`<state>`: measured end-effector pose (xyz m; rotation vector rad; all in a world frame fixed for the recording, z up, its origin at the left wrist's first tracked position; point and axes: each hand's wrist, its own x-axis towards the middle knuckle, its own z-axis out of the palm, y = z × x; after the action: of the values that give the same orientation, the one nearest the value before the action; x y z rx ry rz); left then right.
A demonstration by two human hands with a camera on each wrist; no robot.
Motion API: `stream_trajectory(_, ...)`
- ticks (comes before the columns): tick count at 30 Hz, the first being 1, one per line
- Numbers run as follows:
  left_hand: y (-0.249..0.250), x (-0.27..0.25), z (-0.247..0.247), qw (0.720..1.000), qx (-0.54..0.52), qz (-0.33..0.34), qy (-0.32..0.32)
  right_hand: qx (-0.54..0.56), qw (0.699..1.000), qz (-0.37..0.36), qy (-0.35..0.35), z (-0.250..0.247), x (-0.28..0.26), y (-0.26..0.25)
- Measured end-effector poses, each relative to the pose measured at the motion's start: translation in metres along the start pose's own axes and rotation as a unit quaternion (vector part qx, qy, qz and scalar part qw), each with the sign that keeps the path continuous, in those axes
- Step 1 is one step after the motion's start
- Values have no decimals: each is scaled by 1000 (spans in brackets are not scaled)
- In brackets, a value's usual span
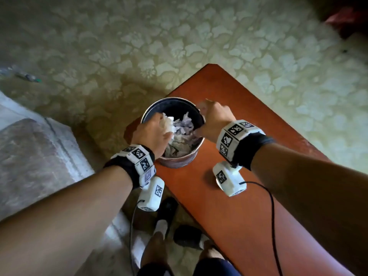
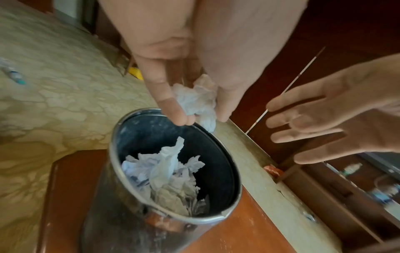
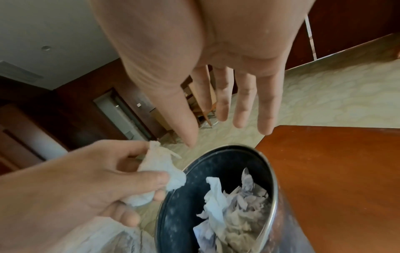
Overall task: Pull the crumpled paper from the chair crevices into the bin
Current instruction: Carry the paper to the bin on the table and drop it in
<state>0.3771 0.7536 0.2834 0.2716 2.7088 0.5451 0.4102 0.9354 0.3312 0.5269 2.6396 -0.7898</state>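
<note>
A round metal bin stands on the near-left corner of a wooden table. Several crumpled white papers lie inside it. My left hand hovers over the bin's left rim. It pinches a crumpled paper ball between thumb and fingers. My right hand hangs over the right rim with straight, spread fingers and holds nothing.
The reddish wooden table runs from the bin toward the lower right. A pale upholstered chair is at the left. A plastic bottle lies on the patterned carpet. My feet stand below the bin.
</note>
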Motion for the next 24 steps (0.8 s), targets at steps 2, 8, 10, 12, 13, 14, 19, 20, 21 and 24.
stream_trajectory(2,8,16,-4,999,-12,27,-36,-2,1000,23,11,-11,-8,0)
stream_trajectory(8,26,52,-33,994,7,86,-60,3,995,83,50,-46,-31,-3)
stream_trajectory(10,41,58,-46,993,12,104,-58,4,993,100,63,-62,-37,-3)
stream_trajectory(12,62,61,-59,987,29,144,-60,6,990,115,78,-76,-45,1)
stream_trajectory(13,73,62,-63,984,38,161,-64,11,989,123,85,-83,-51,3)
stream_trajectory(14,86,59,-68,981,47,176,-71,17,987,132,93,-89,-57,6)
stream_trajectory(19,166,20,-94,953,102,275,-73,38,973,175,149,-125,-107,32)
stream_trajectory(20,186,8,-97,948,105,294,-70,39,969,183,161,-134,-121,40)
stream_trajectory(21,206,-5,-97,942,110,310,-67,41,965,189,176,-142,-138,51)
stream_trajectory(24,274,-56,-93,922,104,368,-63,36,951,213,223,-168,-200,85)
